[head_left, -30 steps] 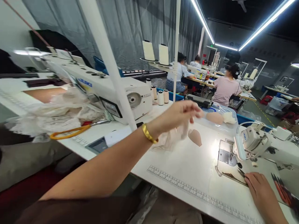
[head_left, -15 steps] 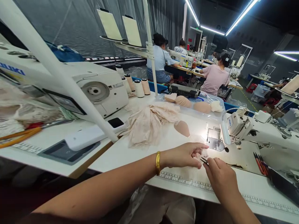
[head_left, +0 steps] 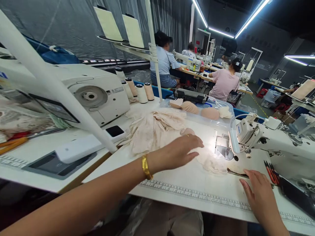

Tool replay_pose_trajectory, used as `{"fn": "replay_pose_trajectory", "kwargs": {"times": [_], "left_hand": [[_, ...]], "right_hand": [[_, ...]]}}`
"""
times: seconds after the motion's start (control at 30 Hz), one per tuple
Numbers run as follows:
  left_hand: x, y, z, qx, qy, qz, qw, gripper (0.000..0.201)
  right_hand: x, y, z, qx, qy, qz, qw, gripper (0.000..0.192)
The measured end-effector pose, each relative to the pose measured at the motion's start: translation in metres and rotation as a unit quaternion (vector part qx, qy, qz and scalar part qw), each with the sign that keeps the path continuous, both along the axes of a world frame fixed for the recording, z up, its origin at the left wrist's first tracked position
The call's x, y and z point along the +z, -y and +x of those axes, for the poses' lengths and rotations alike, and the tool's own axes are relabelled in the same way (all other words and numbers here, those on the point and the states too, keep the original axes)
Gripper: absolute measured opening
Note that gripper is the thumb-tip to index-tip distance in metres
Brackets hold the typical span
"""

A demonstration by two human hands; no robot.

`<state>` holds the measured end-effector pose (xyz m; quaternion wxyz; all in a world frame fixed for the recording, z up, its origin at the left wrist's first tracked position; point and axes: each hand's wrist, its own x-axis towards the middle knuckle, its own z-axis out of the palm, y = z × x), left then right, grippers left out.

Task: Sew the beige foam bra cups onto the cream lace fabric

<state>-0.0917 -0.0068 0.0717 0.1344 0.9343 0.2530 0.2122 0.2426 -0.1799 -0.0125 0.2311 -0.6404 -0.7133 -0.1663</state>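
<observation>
My left hand [head_left: 180, 151], with a gold bangle on its wrist, reaches over the table with thumb and fingers apart. Partly hidden behind it is a beige bra cup [head_left: 187, 131]. To the right of that hand, a sheer cream lace piece [head_left: 214, 164] lies flat in front of the sewing machine's needle plate [head_left: 223, 151]. My right hand [head_left: 258, 190] is spread low over the tabletop near the dark worn edge of the machine bed, apart from the lace. I cannot make out the slim pointed tool clearly now.
A heap of cream lace fabric [head_left: 155, 129] lies at centre left. Behind it, a clear plastic tray [head_left: 167, 104] holds several cups. The sewing machine [head_left: 273, 134] stands right, beside red-handled tools [head_left: 272, 173] and a dark case [head_left: 297, 196]. Thread cones [head_left: 142, 94] and another machine [head_left: 98, 95] are left.
My left hand has let go of the lace and moved left toward the beige cup. My right hand has moved right, its fingers opened from the slim dark tool. The lace now lies flat.
</observation>
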Motion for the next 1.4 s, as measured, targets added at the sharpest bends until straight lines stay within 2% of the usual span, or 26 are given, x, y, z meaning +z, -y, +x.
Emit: {"fn": "replay_pose_trajectory", "kwargs": {"times": [0.07,0.17,0.23,0.3,0.37,0.43,0.5,0.57,0.6,0.63,0.7,0.77,0.8,0.87,0.93,1.0,1.03,1.07,1.17,1.23,1.3,1.4], "left_hand": [[-0.016,0.005,0.025,-0.035,-0.028,0.010,0.999,0.028],[-0.031,0.015,0.048,-0.010,-0.042,0.017,0.999,0.043],[-0.033,0.024,0.049,-0.040,-0.066,0.016,0.997,0.046],[-0.032,0.035,0.043,-0.096,-0.099,-0.013,0.990,0.031],[-0.029,0.042,0.034,-0.130,-0.107,-0.077,0.983,0.021],[-0.028,0.041,0.029,-0.098,-0.077,-0.117,0.985,0.018],[-0.031,0.032,0.030,-0.018,-0.035,-0.099,0.994,0.017],[-0.038,0.017,0.038,0.066,-0.008,-0.069,0.995,0.026],[-0.042,0.010,0.043,0.087,-0.003,-0.069,0.994,0.032],[-0.046,0.003,0.049,0.092,-0.001,-0.078,0.993,0.033],[-0.052,-0.007,0.060,0.076,0.005,-0.103,0.992,0.020],[-0.053,-0.009,0.066,0.044,0.023,-0.113,0.992,0.005],[-0.052,-0.008,0.068,0.030,0.042,-0.123,0.991,0.005],[-0.049,-0.001,0.067,0.002,0.089,-0.178,0.980,0.010],[-0.045,0.005,0.064,-0.023,0.120,-0.237,0.964,0.013],[-0.041,0.007,0.059,-0.044,0.096,-0.262,0.959,0.015],[-0.039,0.004,0.057,-0.049,0.071,-0.258,0.962,0.017],[-0.036,-0.001,0.054,-0.047,0.046,-0.243,0.968,0.020],[-0.027,-0.027,0.039,0.028,-0.034,-0.123,0.991,0.027],[-0.024,-0.049,0.028,0.091,-0.109,-0.022,0.990,0.037],[-0.026,-0.068,0.022,0.113,-0.173,0.019,0.978,0.035],[-0.034,-0.087,0.024,0.123,-0.207,0.038,0.970,0.020]], "right_hand": [[0.005,-0.004,-0.021,0.060,-0.080,-0.031,0.994,0.025],[0.011,-0.013,-0.042,0.091,-0.135,-0.045,0.986,0.021],[0.012,-0.021,-0.045,0.103,-0.158,-0.050,0.981,0.023],[0.012,-0.031,-0.043,0.113,-0.187,-0.072,0.973,0.025],[0.014,-0.041,-0.043,0.104,-0.222,-0.106,0.964,0.026],[0.016,-0.052,-0.047,0.080,-0.247,-0.143,0.955,0.027],[0.018,-0.064,-0.054,0.066,-0.265,-0.177,0.946,0.027],[0.020,-0.075,-0.063,0.071,-0.284,-0.206,0.934,0.023],[0.021,-0.079,-0.067,0.077,-0.295,-0.216,0.928,0.020],[0.021,-0.083,-0.070,0.083,-0.304,-0.222,0.923,0.017],[0.020,-0.085,-0.074,0.093,-0.315,-0.222,0.918,0.014],[0.021,-0.083,-0.075,0.102,-0.332,-0.204,0.915,0.014],[0.021,-0.080,-0.075,0.109,-0.351,-0.194,0.910,0.015],[0.024,-0.074,-0.073,0.133,-0.420,-0.186,0.878,0.019],[0.027,-0.071,-0.071,0.164,-0.518,-0.228,0.808,0.025],[0.028,-0.072,-0.068,0.185,-0.590,-0.298,0.727,0.034],[0.028,-0.073,-0.066,0.186,-0.604,-0.325,0.704,0.038],[0.026,-0.076,-0.064,0.179,-0.604,-0.341,0.698,0.041],[0.017,-0.085,-0.059,0.137,-0.583,-0.324,0.732,0.046],[0.009,-0.089,-0.058,0.121,-0.589,-0.299,0.741,0.049],[0.002,-0.090,-0.059,0.121,-0.605,-0.274,0.738,0.049],[-0.006,-0.090,-0.061,0.129,-0.611,-0.253,0.738,0.045]]}}
